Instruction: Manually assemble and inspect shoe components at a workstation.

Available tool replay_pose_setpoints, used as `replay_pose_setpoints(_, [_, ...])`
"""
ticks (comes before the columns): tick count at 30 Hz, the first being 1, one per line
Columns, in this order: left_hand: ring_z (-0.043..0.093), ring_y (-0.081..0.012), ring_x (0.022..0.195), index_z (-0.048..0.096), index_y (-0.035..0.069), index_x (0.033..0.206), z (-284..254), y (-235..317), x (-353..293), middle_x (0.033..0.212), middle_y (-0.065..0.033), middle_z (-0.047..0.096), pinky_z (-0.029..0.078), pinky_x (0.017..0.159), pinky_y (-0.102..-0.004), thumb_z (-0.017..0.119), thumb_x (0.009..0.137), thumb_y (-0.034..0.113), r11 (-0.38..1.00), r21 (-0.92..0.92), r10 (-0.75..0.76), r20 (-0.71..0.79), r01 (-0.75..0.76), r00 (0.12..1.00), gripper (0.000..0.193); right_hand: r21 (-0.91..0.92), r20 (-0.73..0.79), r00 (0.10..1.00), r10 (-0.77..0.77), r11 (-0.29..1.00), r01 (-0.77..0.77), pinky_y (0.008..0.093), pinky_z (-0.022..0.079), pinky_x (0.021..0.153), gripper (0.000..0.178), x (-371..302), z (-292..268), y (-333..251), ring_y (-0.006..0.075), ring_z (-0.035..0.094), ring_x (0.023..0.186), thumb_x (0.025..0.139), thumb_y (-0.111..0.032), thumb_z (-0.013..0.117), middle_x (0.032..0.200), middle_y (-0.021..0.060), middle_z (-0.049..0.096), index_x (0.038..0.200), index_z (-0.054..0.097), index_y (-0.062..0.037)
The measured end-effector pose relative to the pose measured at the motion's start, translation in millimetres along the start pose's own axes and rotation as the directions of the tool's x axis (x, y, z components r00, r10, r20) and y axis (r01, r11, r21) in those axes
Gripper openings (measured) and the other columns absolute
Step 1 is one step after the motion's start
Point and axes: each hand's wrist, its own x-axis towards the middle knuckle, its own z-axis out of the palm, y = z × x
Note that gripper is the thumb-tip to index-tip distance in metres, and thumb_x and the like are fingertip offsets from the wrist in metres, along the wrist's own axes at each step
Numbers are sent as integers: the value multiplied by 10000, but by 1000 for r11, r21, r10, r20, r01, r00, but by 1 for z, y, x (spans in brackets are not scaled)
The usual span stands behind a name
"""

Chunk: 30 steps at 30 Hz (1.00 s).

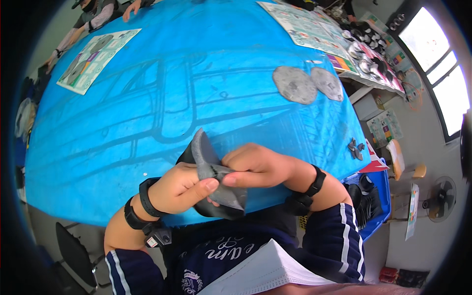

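Observation:
Close to the table's near edge I hold a black and grey curved piece that looks like sheet material bent into a shell. My left hand is closed on its left side, thumb lying over the grey face. From the right, my right hand pinches the middle of the same piece, its thumb near the left thumb. The piece's upper tip points away from me, and its lower part hangs below my hands. Fingers hide part of its middle, and I cannot tell its exact kind.
A blue cloth covers the table. Two rounded grey pads lie far right, and small dark pieces near the right edge. A blue crate of black pieces stands beside the table. Another person's hand rests at the far left.

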Motion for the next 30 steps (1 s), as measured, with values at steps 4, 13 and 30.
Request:
replay_pose_setpoints(4, [621,-165,586,566,-15,838,6,9,-2,731,-92,607,480,511,-275,441,940,166,995,-47,84,-34,-85,996,243,292,-143,989,-44,953,84,331,319,517,354,-1,13,-8,186,384,539,925,-165,500,589,91,418,621,436,6])
replay_pose_setpoints(13, [552,-137,501,515,62,583,9,6,-7,540,-30,557,426,504,-277,399,941,184,982,-115,143,-87,-153,986,395,487,-180,978,109,873,-7,298,304,517,394,-12,22,-10,116,369,582,942,-194,470,640,38,435,595,400,-20])
replay_pose_setpoints(30, [568,-105,806,584,-14,965,9,-14,10,874,-60,618,449,704,-242,384,974,275,983,-166,-139,-362,83,922,352,659,-189,908,374,734,-165,303,469,781,448,5,7,23,168,587,875,982,-346,308,982,120,613,1162,473,30])
